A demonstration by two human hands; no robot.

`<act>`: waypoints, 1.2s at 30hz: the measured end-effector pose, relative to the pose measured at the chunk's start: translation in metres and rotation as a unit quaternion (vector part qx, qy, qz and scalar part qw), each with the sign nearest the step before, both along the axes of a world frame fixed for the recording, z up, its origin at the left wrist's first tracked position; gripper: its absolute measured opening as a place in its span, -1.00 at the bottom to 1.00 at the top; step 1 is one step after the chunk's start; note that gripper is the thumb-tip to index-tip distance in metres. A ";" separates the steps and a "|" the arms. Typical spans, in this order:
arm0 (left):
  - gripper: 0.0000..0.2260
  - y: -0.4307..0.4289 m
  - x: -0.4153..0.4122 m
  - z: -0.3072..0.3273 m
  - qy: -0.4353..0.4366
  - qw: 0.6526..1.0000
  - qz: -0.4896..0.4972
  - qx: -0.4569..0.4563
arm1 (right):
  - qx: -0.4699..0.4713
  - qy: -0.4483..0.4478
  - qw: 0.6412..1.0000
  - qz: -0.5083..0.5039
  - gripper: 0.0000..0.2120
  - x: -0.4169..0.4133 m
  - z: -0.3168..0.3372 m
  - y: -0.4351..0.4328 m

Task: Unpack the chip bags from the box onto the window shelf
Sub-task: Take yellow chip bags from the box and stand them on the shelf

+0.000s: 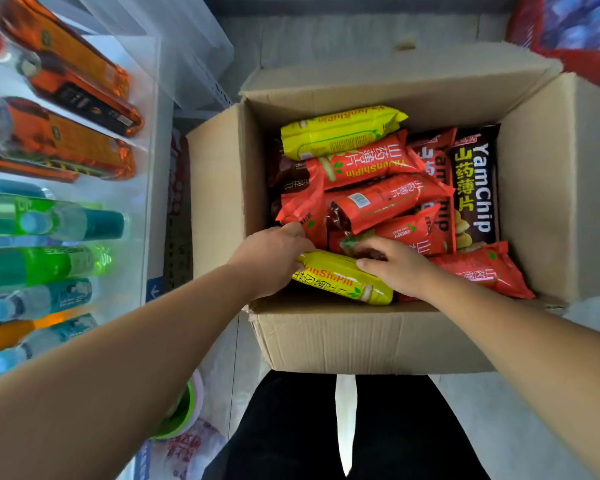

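With left hand (271, 258) curled round one end of the yellow chip bag (343, 282), lying inside the box (361, 337) against its near wall, and right hand (399, 268) apparently clasping the other end, lift level and straight up. Mind the red bags (378, 199) heaped just behind; avoid squeezing hard.
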State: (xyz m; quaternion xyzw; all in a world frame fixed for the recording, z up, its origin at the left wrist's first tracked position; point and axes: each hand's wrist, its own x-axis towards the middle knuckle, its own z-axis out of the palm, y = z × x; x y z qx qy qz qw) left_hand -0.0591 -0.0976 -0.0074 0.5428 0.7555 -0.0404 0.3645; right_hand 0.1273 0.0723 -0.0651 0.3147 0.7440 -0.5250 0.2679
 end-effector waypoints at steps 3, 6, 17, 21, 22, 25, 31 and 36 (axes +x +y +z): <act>-0.65 0.007 -0.013 0.018 0.009 0.996 -0.033 0.083 | -0.125 -0.006 0.991 -0.039 -0.70 0.000 0.004 0.014; -0.66 0.011 -0.020 0.026 0.032 0.986 -0.073 0.148 | -0.233 -0.019 0.971 -0.055 -0.72 -0.002 0.013 0.024; -0.50 0.049 -0.052 0.042 0.058 0.975 -0.047 0.209 | -0.306 0.042 0.935 -0.173 -0.21 0.020 0.030 0.049; -0.72 0.079 -0.068 0.040 0.058 0.945 0.206 0.245 | -0.374 0.034 0.908 -0.183 -0.10 0.039 0.036 0.059; -0.73 0.088 -0.071 0.034 0.062 0.947 0.241 0.204 | -0.404 0.033 0.894 -0.190 -0.06 0.043 0.039 0.061; -0.63 0.110 -0.079 0.007 0.047 0.959 0.271 0.073 | -0.434 0.051 0.865 -0.245 -0.10 0.052 0.047 0.068; -0.37 0.138 -0.083 -0.025 0.061 0.975 0.212 -0.024 | -0.154 0.114 0.898 -0.396 -0.17 0.046 0.027 0.068; -0.27 0.142 -0.080 -0.050 0.125 0.974 0.184 -0.038 | 0.029 0.082 0.908 -0.409 -0.41 0.035 0.019 0.060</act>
